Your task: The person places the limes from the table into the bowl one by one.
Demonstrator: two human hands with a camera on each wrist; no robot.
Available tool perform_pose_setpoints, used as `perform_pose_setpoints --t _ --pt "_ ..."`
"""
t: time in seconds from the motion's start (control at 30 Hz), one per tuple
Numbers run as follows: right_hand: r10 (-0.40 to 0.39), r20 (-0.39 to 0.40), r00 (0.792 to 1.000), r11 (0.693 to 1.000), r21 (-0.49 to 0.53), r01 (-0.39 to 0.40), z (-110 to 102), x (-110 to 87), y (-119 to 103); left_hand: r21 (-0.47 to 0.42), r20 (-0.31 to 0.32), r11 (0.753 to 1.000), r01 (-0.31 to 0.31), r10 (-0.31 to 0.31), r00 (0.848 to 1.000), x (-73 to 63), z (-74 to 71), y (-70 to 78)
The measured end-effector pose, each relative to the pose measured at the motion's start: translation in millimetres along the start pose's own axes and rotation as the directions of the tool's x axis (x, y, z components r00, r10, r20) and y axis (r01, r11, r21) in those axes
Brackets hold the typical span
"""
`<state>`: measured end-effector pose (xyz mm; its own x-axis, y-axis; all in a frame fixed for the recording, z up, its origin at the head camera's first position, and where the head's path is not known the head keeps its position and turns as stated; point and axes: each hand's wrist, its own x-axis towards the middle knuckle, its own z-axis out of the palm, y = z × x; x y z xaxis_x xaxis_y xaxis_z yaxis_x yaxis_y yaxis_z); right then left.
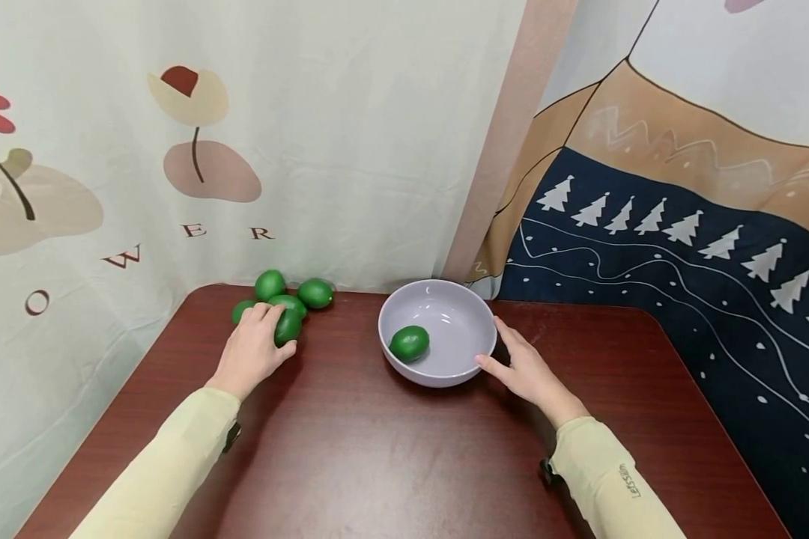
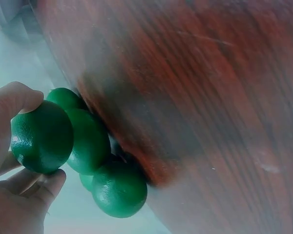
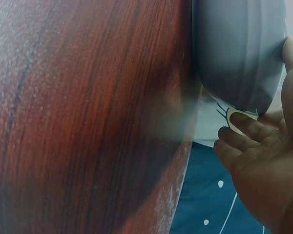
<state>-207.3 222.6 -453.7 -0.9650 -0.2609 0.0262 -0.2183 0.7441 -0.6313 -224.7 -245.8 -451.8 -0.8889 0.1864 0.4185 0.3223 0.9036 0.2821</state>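
My left hand (image 1: 251, 350) holds a green lime (image 1: 288, 329) between thumb and fingers at the table's far left. In the left wrist view the thumb lies on one side of this lime (image 2: 42, 137) and fingertips on the other. Several more limes (image 1: 315, 293) lie close around it, one partly hidden behind the hand. My right hand (image 1: 527, 370) touches the right side of a pale lilac bowl (image 1: 458, 337), thumb at the rim and fingers spread along the outer wall. One lime (image 1: 410, 343) lies inside the bowl, toward its left.
The dark red wooden table (image 1: 350, 464) ends just behind the limes and bowl. A pale curtain (image 1: 350, 150) with flower prints hangs along the back edge. To the right hangs a dark blue cloth (image 1: 647, 254) with white trees.
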Motion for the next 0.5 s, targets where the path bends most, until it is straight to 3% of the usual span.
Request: perform_pose_setpoints --t 0.5 --pt "-0.014 -0.009 1.0 1.0 0.002 0.014 0 -0.1 0 -0.016 -0.021 1.0 -0.021 0.02 1.0 6.6 -3.7 12.6"
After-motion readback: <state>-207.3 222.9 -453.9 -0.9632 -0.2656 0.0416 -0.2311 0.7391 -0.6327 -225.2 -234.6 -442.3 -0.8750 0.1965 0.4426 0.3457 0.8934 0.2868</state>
